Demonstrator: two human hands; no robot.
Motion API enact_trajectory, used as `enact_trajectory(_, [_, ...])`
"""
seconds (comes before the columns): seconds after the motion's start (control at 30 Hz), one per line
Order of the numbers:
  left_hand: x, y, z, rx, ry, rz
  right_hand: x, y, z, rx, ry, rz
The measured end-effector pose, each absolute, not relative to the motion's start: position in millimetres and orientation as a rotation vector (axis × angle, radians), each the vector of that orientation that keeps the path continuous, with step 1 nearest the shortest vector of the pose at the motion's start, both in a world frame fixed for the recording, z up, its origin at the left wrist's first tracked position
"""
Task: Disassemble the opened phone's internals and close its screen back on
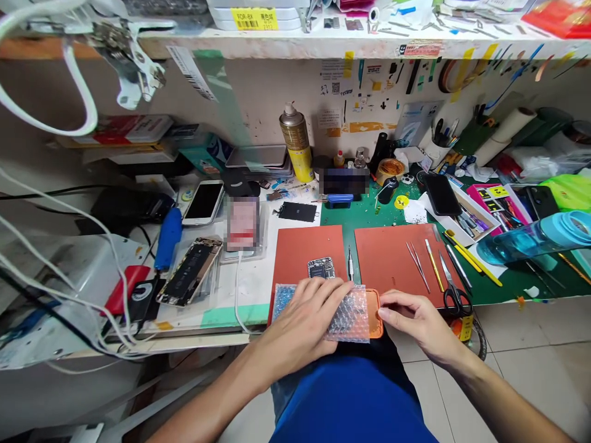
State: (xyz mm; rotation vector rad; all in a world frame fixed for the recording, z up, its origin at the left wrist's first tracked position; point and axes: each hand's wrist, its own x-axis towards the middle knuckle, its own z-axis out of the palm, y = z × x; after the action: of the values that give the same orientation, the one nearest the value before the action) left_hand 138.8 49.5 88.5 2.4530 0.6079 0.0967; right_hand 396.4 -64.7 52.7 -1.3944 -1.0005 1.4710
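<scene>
A cluttered repair counter (258,289) is seen beneath a tool-laden shelf (323,43), with two red mats (392,258), tweezers (418,261), scissors (455,292) and an opened phone (191,271) laid out. At the near edge, a bubble-wrap sheet (351,317) over an orange case (376,314) is pressed flat by the left hand (305,323), fingers spread. The case's right end is pinched by the right hand (415,320), fingers curled.

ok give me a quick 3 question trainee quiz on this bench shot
1. True or false: the left hand lies flat on the bubble wrap.
2. What does the right hand touch? A) scissors B) orange case C) spray can
3. What small part lies on the left red mat, beyond the left hand?

Key:
1. True.
2. B, the orange case; the scissors and spray can lie apart.
3. A circuit board.
</scene>
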Motion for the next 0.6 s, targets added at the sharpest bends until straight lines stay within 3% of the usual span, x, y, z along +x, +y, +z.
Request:
enact_trajectory(0.37, [169.0,31.7,83.6,2.572,0.600,0.154,368.3,-66.4,44.0,-1.182,-0.505,1.513])
enact_trajectory(0.6, [148.7,61.5,91.4,2.011,0.776,0.061,402.5,-59.1,67.0,-1.148,-0.603,1.579])
